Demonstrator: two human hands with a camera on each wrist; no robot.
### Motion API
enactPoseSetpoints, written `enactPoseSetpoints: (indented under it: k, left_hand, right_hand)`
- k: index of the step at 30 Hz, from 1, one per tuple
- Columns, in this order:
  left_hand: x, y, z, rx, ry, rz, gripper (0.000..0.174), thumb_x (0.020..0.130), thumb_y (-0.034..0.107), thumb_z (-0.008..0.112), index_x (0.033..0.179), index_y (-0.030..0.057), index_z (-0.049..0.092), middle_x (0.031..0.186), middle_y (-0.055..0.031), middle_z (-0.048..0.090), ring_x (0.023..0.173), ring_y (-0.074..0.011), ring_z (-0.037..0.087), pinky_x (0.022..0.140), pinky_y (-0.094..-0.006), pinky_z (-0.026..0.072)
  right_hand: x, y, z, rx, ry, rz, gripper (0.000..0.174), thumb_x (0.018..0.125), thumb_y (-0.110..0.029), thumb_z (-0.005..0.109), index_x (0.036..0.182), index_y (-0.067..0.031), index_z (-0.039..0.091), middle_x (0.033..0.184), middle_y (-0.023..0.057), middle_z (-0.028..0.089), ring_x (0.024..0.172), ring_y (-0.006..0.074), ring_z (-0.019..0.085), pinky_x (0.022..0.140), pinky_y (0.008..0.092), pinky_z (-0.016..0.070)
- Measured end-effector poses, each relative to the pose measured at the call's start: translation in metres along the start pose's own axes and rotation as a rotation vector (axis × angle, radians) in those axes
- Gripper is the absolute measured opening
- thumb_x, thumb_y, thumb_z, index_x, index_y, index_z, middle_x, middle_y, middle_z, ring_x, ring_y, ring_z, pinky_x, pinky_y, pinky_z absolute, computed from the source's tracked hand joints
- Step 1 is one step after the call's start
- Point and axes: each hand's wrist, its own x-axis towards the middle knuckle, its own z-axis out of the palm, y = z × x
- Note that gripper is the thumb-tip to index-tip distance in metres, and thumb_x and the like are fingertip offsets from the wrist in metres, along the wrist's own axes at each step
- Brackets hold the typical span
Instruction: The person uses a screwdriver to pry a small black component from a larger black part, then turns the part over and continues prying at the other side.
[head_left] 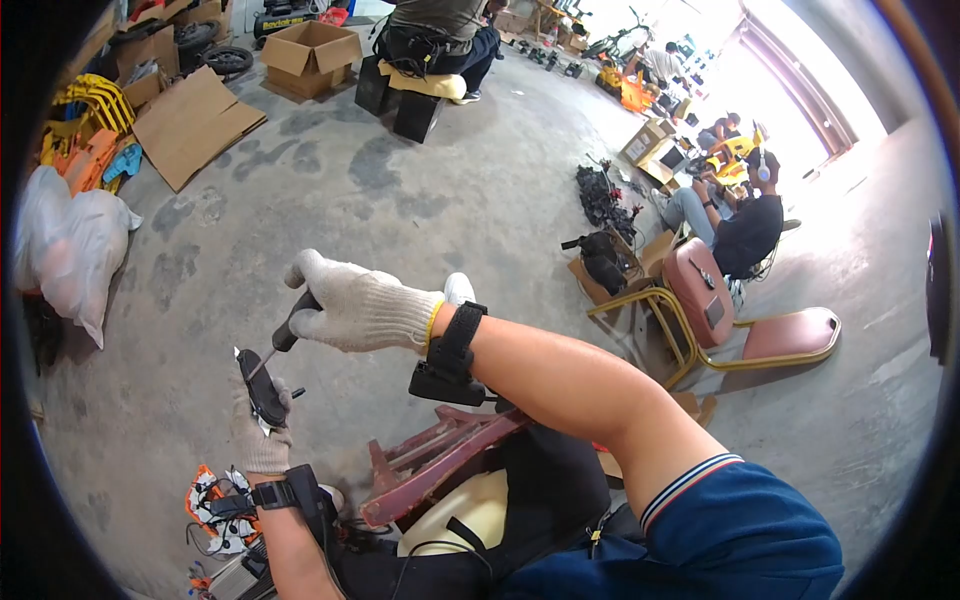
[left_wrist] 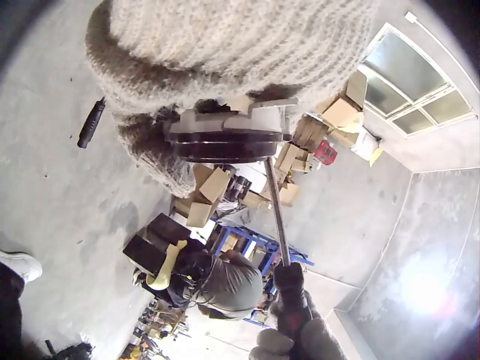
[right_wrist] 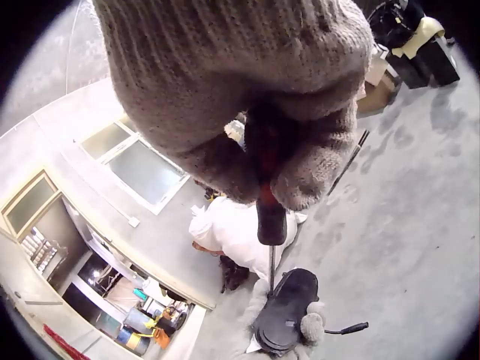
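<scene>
In the head view my gloved left hand (head_left: 262, 445) grips a black, rounded, elongated device (head_left: 264, 388) with pale parts along its edge. A short black cable end (right_wrist: 352, 328) sticks out from the device's side in the right wrist view. My gloved right hand (head_left: 365, 305) holds a screwdriver (head_left: 292, 328) by its dark handle, fingers curled round it. The metal shaft (left_wrist: 277, 214) slants to the device, with its tip right at the edge in the left wrist view; the tip itself is hidden there.
A dark red wooden frame (head_left: 440, 460) stands close before me. An orange and white part with cables (head_left: 215, 510) lies at lower left. A pink-padded chair (head_left: 700, 295) is at right, a cardboard box (head_left: 310, 62) and a seated person (head_left: 430, 40) farther off.
</scene>
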Motion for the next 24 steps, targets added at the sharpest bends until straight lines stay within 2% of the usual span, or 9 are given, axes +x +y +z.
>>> enactPoseSetpoints:
  k: [1,3,4,6,9,13,15,18,24]
  left_hand:
    - [-0.002,0.0,0.003,-0.002,-0.001,0.003,0.045,0.103,0.037,0.066,0.13,0.0024,0.061,0.105,-0.0145,0.07,0.087,-0.0247,0.073,0.07,-0.0351,0.0666]
    - [-0.01,0.001,0.015,-0.014,0.037,0.012,0.044,0.103,0.036,0.067,0.13,0.002,0.06,0.104,-0.0154,0.07,0.086,-0.0248,0.073,0.068,-0.0344,0.0668]
    - [-0.007,0.002,0.012,-0.015,0.036,0.012,0.044,0.103,0.036,0.067,0.13,0.002,0.06,0.104,-0.0154,0.07,0.086,-0.0248,0.073,0.068,-0.0344,0.0668]
    - [0.001,0.005,0.003,0.053,0.023,-0.037,0.042,0.104,0.033,0.065,0.133,0.0022,0.059,0.106,-0.0163,0.07,0.087,-0.0257,0.074,0.067,-0.0346,0.0671]
    - [0.007,0.003,-0.007,0.024,0.004,-0.044,0.042,0.105,0.031,0.062,0.136,0.0031,0.057,0.109,-0.0172,0.069,0.088,-0.0267,0.074,0.067,-0.0359,0.0673]
    - [0.007,0.001,-0.017,0.051,-0.068,0.005,0.043,0.104,0.029,0.061,0.137,0.0017,0.055,0.111,-0.0181,0.069,0.09,-0.0282,0.074,0.071,-0.0373,0.0675]
    - [0.007,0.001,-0.019,0.03,-0.151,0.007,0.045,0.103,0.026,0.061,0.139,0.0004,0.053,0.115,-0.02,0.068,0.095,-0.0312,0.073,0.077,-0.0398,0.0673]
    - [0.009,0.002,-0.023,0.035,-0.149,-0.017,0.047,0.101,0.023,0.061,0.141,-0.0005,0.051,0.119,-0.0215,0.067,0.098,-0.0337,0.073,0.081,-0.0417,0.0668]
    - [0.007,0.002,-0.014,0.012,-0.065,-0.007,0.039,0.105,0.025,0.059,0.134,-0.0008,0.056,0.109,-0.0219,0.069,0.09,-0.0307,0.074,0.073,-0.0386,0.0673]
  right_hand:
    - [-0.002,-0.01,-0.006,-0.002,0.0,-0.003,0.056,0.091,-0.028,0.067,0.131,0.0056,0.047,0.103,0.0219,0.071,0.082,0.0296,0.073,0.078,0.0406,0.0573]
    - [-0.005,-0.027,-0.015,0.044,-0.131,0.3,0.055,0.09,-0.025,0.068,0.132,0.0044,0.047,0.106,0.0224,0.07,0.094,0.0324,0.072,0.085,0.0419,0.0563]
    - [-0.003,-0.019,-0.01,0.043,-0.13,0.3,0.055,0.09,-0.025,0.068,0.132,0.0044,0.047,0.106,0.0224,0.07,0.094,0.0324,0.072,0.085,0.0419,0.0563]
    - [0.003,0.0,0.005,-0.122,0.073,0.026,0.052,0.092,-0.023,0.065,0.132,0.0034,0.048,0.104,0.0223,0.07,0.097,0.0351,0.071,0.086,0.0422,0.0561]
    - [0.004,0.006,0.008,-0.111,0.114,-0.086,0.054,0.093,-0.029,0.065,0.132,0.0031,0.048,0.105,0.0219,0.071,0.097,0.0362,0.072,0.086,0.0419,0.0564]
    - [0.002,-0.007,0.0,-0.054,0.033,0.011,0.057,0.091,-0.031,0.067,0.133,0.003,0.048,0.111,0.0239,0.069,0.103,0.0361,0.07,0.09,0.0414,0.0555]
    - [0.001,-0.015,-0.006,0.034,-0.047,0.229,0.056,0.091,-0.028,0.068,0.133,0.003,0.048,0.112,0.0238,0.069,0.105,0.0366,0.07,0.093,0.042,0.0547]
    - [0.0,-0.003,0.003,-0.121,0.069,0.019,0.053,0.093,-0.026,0.066,0.133,0.0031,0.048,0.108,0.0231,0.071,0.101,0.0372,0.071,0.091,0.0422,0.0554]
    - [0.002,-0.004,0.001,-0.078,-0.026,0.041,0.059,0.091,-0.029,0.067,0.136,0.0039,0.047,0.113,0.0246,0.069,0.106,0.0364,0.07,0.091,0.0419,0.0548]
